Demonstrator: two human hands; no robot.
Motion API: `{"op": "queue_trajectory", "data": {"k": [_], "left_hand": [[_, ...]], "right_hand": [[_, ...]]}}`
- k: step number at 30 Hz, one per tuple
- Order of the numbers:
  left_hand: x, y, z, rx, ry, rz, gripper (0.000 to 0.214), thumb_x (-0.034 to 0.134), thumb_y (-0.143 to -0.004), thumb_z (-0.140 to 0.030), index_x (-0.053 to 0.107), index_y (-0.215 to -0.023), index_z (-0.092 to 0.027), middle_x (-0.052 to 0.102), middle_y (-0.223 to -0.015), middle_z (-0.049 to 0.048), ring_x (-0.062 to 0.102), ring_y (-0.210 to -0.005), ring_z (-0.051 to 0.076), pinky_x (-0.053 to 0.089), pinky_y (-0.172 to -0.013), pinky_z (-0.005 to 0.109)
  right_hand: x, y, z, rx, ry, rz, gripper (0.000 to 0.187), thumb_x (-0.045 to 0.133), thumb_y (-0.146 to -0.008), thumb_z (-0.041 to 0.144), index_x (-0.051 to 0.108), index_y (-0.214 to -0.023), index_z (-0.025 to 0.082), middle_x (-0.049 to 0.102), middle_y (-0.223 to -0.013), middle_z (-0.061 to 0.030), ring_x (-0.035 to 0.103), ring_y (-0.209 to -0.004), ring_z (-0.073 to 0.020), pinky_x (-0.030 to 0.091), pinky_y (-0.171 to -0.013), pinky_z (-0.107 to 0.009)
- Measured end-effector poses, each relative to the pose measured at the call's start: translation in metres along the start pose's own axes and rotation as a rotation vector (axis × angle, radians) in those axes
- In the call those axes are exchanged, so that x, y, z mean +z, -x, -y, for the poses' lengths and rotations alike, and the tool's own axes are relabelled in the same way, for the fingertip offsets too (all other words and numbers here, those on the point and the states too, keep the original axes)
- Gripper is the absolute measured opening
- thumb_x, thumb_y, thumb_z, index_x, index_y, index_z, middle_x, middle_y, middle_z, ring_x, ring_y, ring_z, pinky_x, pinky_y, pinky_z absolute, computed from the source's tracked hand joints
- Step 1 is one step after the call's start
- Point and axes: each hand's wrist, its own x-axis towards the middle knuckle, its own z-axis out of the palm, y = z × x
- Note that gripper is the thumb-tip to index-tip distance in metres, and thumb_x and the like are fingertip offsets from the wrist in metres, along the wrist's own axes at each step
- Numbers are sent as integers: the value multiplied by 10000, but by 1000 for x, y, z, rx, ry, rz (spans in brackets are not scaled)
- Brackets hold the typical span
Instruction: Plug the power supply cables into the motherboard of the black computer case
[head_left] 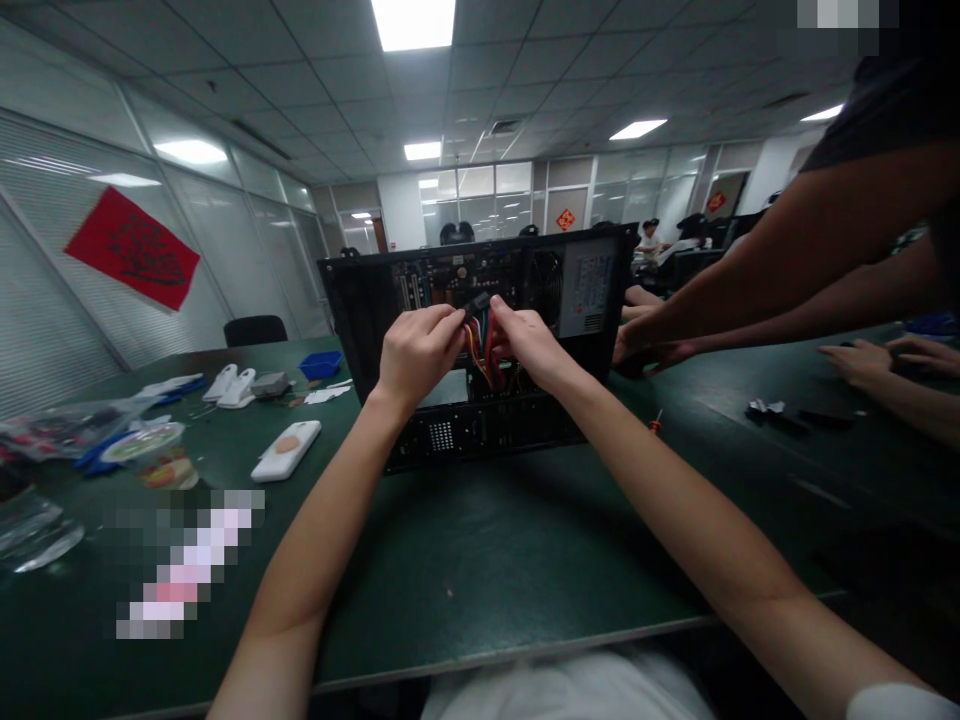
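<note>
An open black computer case [375, 310] stands on the dark green table [487, 560] in front of me. My left hand [416, 350] and my right hand [529, 340] meet above its open side. Both are closed in a pinch on a black power connector [476, 303]. A bundle of red, yellow and black wires [484, 355] hangs from the connector down into the case. Behind my hands I see the case's fan [544, 280] and the power supply label [589, 290].
Another person's arms [750, 280] reach in from the right and hold the case's right side. A white phone [286, 450], a blue tray [321, 364], plastic bags and a cup lie on the left. A small red screwdriver [655, 422] lies right of the case.
</note>
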Motion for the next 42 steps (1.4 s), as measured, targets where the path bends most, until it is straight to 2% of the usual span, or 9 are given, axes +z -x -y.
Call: {"op": "queue_trajectory", "data": {"k": [3,6,8,14,18,21,29,35,42], "left_hand": [[9,3,3,-58,10,61,294,511,-999,-317,711,-1142,-155,728,-1131,135,689,-1020,251,503,-878,376],[17,8,6,-100,23,118,286,514,-998,-326,711,-1116,-154,724,-1121,139,687,-1006,251,492,-863,363],[22,11,8,-111,-3,152,280,505,-1003,-326,711,-1087,-156,725,-1083,141,688,-975,253,484,-837,360],[38,21,14,-118,-146,225,223,553,-975,-310,710,-1013,-156,738,-979,120,698,-875,263,483,-765,359],[46,26,19,-141,-93,218,222,592,-956,-315,708,-1074,-167,748,-1067,109,706,-932,262,504,-795,358],[49,28,19,-163,-51,214,240,595,-950,-315,712,-1098,-166,750,-1088,102,708,-967,266,517,-811,356],[59,36,23,-215,111,370,287,594,-949,-289,731,-1187,-208,744,-1171,79,703,-1060,247,536,-852,311],[66,39,26,-148,153,633,266,600,-932,-306,774,-1123,-239,768,-1119,72,710,-1053,264,539,-848,318],[70,40,28,-195,184,630,285,612,-929,-329,771,-1153,-250,767,-1139,65,708,-1072,274,545,-870,340]], "right_hand": [[-5,-5,-10,-21,55,43,586,476,-889,752,631,-847,189,677,-809,-77,636,-719,-183,526,-598,-288],[-6,-6,-19,-246,278,-63,421,537,-930,572,665,-1003,178,706,-1018,-111,658,-930,-230,556,-800,-353],[-4,-7,-26,-375,403,-111,359,529,-950,475,679,-1056,165,702,-1114,-126,639,-1050,-250,513,-947,-389],[-4,-16,-51,-220,362,-12,352,414,-1000,353,683,-1140,176,733,-992,-71,683,-927,-222,557,-876,-377],[-7,-14,-55,-413,637,-133,417,513,-922,196,606,-1326,148,637,-1277,-143,607,-1198,-264,469,-1076,-421],[-7,-8,-53,-497,845,-56,468,545,-904,176,582,-1370,165,555,-1367,-153,576,-1240,-284,484,-1064,-418],[-10,-9,-69,-311,989,16,363,557,-952,233,642,-1301,186,620,-1279,-122,612,-1162,-261,500,-979,-355],[-13,-14,-84,-167,956,132,243,592,-955,248,747,-1117,155,714,-1060,-95,655,-990,-204,465,-883,-277],[-13,-14,-85,-143,967,105,252,615,-948,307,759,-1111,181,717,-1090,-89,645,-1015,-204,447,-872,-270]]}}
